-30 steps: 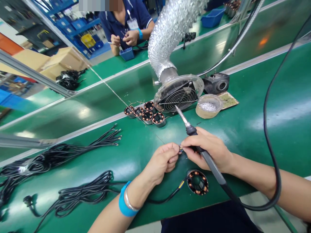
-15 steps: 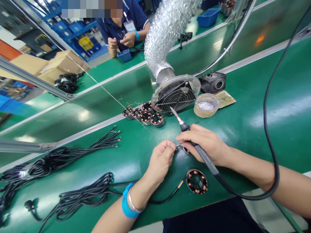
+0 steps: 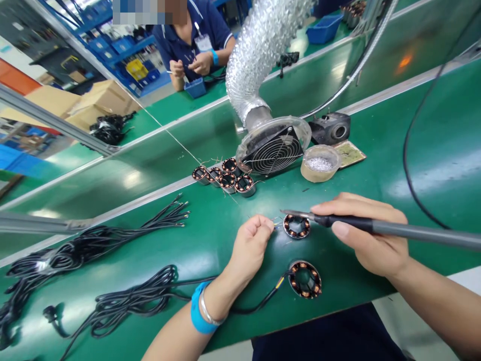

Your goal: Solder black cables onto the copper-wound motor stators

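Observation:
My right hand point(image 3: 366, 230) grips a soldering iron point(image 3: 334, 221) by its dark handle, the metal tip pointing left. Just beneath that tip lies a motor stator point(image 3: 296, 227) with copper windings. My left hand point(image 3: 253, 240) is closed, pinching thin wires point(image 3: 277, 224) at the stator's left side; the tip is close by, and I cannot tell if it touches them. Nearer to me, a second stator point(image 3: 305, 280) lies on the green bench, joined to a black cable point(image 3: 259, 307) with a yellow wire showing.
Several stators point(image 3: 227, 180) stand by a fume extractor point(image 3: 276, 153) with a foil duct. Right of it sit a round tub point(image 3: 320, 163) of silvery shavings and a black holder point(image 3: 332, 128). Black cables point(image 3: 131, 301) lie left. Across the bench, a person point(image 3: 195, 45) handles small parts.
My right hand has moved right and turned the iron from pointing up-left to nearly level, its tip lowered beside the stator. My left hand keeps its pinch on the wires.

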Tool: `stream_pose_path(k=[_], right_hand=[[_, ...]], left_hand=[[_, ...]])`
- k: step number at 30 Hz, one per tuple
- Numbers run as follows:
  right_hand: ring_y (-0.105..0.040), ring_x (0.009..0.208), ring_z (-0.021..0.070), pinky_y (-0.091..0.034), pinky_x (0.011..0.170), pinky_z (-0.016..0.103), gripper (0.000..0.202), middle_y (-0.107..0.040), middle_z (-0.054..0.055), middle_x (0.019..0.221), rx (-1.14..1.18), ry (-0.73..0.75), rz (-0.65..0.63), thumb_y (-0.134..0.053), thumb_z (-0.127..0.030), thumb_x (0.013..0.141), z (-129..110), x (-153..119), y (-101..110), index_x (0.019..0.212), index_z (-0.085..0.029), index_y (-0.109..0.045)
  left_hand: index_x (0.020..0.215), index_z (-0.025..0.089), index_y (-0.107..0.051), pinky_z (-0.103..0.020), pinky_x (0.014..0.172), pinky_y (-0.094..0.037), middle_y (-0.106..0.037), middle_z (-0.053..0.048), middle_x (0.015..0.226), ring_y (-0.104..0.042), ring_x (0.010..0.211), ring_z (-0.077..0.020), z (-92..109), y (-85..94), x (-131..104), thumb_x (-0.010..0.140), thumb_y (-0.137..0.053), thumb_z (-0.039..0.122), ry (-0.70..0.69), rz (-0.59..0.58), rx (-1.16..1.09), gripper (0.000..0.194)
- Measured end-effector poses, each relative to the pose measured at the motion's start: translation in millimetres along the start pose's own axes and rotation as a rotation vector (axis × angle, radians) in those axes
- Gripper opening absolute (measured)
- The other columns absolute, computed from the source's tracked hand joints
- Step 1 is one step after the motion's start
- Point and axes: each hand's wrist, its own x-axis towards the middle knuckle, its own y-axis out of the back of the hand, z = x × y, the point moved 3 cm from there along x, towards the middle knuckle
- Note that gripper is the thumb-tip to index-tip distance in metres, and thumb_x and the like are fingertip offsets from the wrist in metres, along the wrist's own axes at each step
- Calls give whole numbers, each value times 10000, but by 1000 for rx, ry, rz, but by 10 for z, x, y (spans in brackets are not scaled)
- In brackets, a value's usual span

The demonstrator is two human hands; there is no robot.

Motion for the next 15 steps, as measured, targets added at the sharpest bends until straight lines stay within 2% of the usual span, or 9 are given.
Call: stream_pose_path(k=[3,6,15], right_hand=[[-617,636,162,-490,548,281,204,-719,10,814,34,-64,45,-586,-140,817,73,-18,-2,941,-229,-720],[-633,635,172,-505,549,279,184,-721,10,785,35,-97,44,-584,-139,792,108,-19,-15,890,-223,-716],[-579,568,147,-459,499,277,192,-690,17,757,46,-46,-8,-570,-116,815,35,-11,-41,929,-208,-694]], left_hand=[[688,189,-495,-205,441,-145,-255,106,508,-166,453,-57,1,8,4,771,-657,471,-7,3,27,336],[686,190,-497,-209,450,-151,-258,103,515,-172,461,-61,0,8,3,773,-654,467,-11,-1,45,330],[685,194,-500,-222,466,-165,-273,102,518,-187,468,-69,16,-11,-5,776,-635,444,-30,2,69,298]])
